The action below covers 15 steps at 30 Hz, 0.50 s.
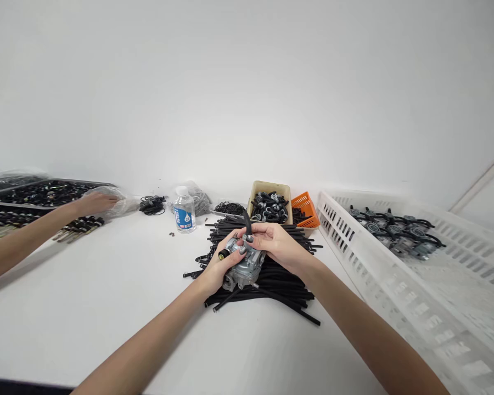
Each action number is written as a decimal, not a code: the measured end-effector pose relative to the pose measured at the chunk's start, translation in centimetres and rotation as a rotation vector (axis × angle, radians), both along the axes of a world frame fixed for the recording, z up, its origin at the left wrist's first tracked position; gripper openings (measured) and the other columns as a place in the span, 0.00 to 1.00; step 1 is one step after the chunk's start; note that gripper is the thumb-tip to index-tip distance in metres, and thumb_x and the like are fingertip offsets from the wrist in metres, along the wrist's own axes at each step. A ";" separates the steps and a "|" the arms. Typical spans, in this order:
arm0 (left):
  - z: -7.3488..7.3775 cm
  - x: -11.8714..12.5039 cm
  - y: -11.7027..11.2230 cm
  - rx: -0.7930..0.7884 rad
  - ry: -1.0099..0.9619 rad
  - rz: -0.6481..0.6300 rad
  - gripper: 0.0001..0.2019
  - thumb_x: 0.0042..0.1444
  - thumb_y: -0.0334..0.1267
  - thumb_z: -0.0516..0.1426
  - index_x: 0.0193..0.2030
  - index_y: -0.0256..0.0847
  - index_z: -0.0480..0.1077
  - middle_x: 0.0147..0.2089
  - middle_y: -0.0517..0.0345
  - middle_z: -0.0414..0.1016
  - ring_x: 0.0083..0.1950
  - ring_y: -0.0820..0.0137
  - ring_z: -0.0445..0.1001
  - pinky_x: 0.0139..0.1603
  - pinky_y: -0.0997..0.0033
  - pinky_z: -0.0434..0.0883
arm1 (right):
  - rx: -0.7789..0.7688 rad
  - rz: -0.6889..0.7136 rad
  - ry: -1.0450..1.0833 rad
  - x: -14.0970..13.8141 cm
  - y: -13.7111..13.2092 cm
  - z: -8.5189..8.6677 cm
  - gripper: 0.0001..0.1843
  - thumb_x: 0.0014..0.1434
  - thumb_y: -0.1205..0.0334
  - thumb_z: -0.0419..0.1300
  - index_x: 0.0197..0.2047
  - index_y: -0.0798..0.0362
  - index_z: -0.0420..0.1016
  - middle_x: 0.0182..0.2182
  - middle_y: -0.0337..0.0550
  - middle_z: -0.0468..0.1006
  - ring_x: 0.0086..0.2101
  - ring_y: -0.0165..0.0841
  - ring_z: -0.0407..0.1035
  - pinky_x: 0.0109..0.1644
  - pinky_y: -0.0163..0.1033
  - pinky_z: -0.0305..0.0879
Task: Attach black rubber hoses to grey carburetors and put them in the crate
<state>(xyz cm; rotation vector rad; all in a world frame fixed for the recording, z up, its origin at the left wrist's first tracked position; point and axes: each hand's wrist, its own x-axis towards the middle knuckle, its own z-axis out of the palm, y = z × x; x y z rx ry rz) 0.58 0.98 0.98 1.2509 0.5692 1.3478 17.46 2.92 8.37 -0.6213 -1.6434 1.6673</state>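
Observation:
Between my two hands is a silvery metal carburetor (246, 269), held over a pile of black rubber hoses (288, 299). My left hand (219, 267) is closed around its left side, the thumb lying on top. My right hand (278, 245) grips the top right, its thumb and fingers at the base of a short black rubber hose (247, 220) that stands up from the carburetor. A round black fitting (223, 254) with a yellowish centre sticks out at the left. The carburetor's far side and several of my fingertips are hidden.
Behind the hoses stand a beige bin (288, 200) of black parts and an orange basket (308, 207). A white crate (341, 258) at right holds several carburetors (399, 230). A water bottle (184, 211) stands left of centre. A co-worker's hand (96, 203) touches a plastic bag (125, 204).

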 end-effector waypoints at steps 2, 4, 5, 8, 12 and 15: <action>-0.3 0.0 0.2 0.020 0.021 -0.013 0.24 0.52 0.49 0.65 0.54 0.43 0.73 0.49 0.53 0.77 0.55 0.58 0.71 0.54 0.66 0.67 | 0.019 0.077 -0.033 0.3 0.1 0.2 0.21 0.51 0.51 0.71 0.44 0.54 0.81 0.41 0.45 0.81 0.42 0.34 0.75 0.51 0.39 0.67; -0.6 -0.1 0.3 0.023 0.041 0.003 0.22 0.53 0.49 0.65 0.53 0.43 0.74 0.49 0.53 0.77 0.55 0.58 0.71 0.55 0.65 0.67 | 0.054 0.076 -0.049 0.4 0.2 0.3 0.21 0.51 0.50 0.71 0.43 0.54 0.82 0.41 0.45 0.82 0.41 0.34 0.75 0.51 0.39 0.67; -0.7 -0.1 0.3 0.021 0.049 0.025 0.22 0.53 0.49 0.65 0.53 0.43 0.74 0.49 0.53 0.77 0.55 0.58 0.71 0.56 0.65 0.67 | 0.064 0.051 -0.047 0.3 0.2 0.2 0.21 0.50 0.49 0.72 0.42 0.54 0.82 0.40 0.45 0.82 0.41 0.34 0.75 0.51 0.39 0.68; -1.0 -0.2 0.4 0.002 0.064 0.094 0.23 0.55 0.48 0.64 0.56 0.46 0.73 0.54 0.54 0.76 0.59 0.57 0.70 0.59 0.65 0.66 | 0.043 -0.023 -0.026 0.0 0.0 0.0 0.22 0.47 0.48 0.73 0.40 0.55 0.82 0.36 0.45 0.82 0.39 0.35 0.75 0.51 0.40 0.68; -1.3 -0.4 0.4 -0.046 0.007 0.006 0.28 0.53 0.48 0.65 0.60 0.47 0.70 0.60 0.53 0.74 0.64 0.54 0.67 0.63 0.62 0.64 | 0.010 -0.003 0.004 0.1 -0.2 0.2 0.21 0.50 0.52 0.72 0.44 0.54 0.81 0.41 0.46 0.82 0.43 0.34 0.74 0.51 0.38 0.68; -1.1 -0.4 0.1 -0.132 -0.069 -0.122 0.32 0.51 0.49 0.66 0.63 0.49 0.67 0.59 0.52 0.74 0.64 0.53 0.68 0.64 0.59 0.64 | -0.061 0.077 0.088 0.5 0.2 0.3 0.26 0.52 0.55 0.71 0.54 0.49 0.76 0.49 0.45 0.80 0.44 0.32 0.74 0.49 0.36 0.69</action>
